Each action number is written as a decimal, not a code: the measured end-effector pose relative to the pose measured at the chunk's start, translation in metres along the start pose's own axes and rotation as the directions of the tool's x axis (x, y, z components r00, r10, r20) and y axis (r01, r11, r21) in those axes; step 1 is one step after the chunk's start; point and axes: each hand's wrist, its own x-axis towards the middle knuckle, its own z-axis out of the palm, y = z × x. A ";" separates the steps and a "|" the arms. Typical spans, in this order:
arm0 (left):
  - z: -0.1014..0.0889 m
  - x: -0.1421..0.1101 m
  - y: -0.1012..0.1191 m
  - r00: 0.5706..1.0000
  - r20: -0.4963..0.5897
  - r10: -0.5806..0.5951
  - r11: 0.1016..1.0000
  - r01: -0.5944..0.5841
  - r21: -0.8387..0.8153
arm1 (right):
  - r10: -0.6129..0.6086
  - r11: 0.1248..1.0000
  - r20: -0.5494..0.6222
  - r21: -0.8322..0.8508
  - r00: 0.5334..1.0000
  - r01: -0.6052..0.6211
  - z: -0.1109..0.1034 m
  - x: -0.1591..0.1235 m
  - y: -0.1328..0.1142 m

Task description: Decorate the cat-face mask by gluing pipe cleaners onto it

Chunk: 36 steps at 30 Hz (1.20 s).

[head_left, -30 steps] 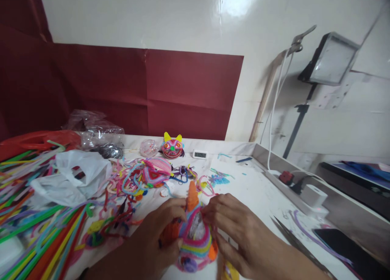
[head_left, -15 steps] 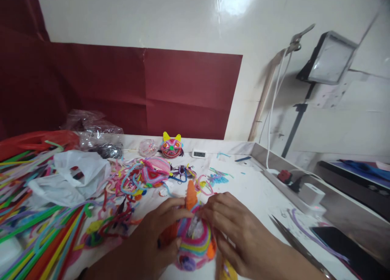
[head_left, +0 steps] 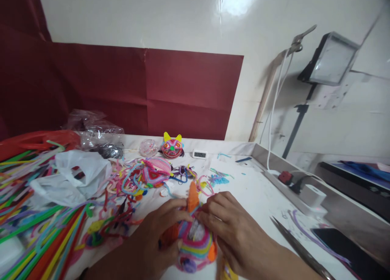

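Between my hands is a rounded craft piece [head_left: 199, 251] built from striped pipe cleaners in pink, yellow, blue and purple, with orange parts sticking out. A clear patch shows in its upper middle. My left hand [head_left: 158, 235] is closed round its left side, thumb at the front and fingers over the top. My right hand [head_left: 233, 231] pinches at its upper right edge; what its fingertips hold there is too small to make out. An orange ear-like piece [head_left: 193, 197] stands up at the back between both hands. Something yellow [head_left: 228, 270] lies under my right hand.
Loose pipe cleaners [head_left: 61, 239] and a white plastic bag [head_left: 81, 174] cover the left. Behind stand a pink striped piece [head_left: 157, 170], a yellow-eared animal face [head_left: 172, 146] and a small digital clock [head_left: 200, 154]. Scissors [head_left: 300, 247] and a phone [head_left: 344, 247] lie at right.
The view has shifted very slightly. Both hands keep nearly the same hold on the craft piece, with only small finger movement at its upper edge.
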 end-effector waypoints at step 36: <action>0.000 0.000 0.001 0.999 -0.036 -0.004 1.000 0.004 0.011 | 0.021 0.999 -0.060 0.047 0.998 -0.019 -0.003 -0.003 0.004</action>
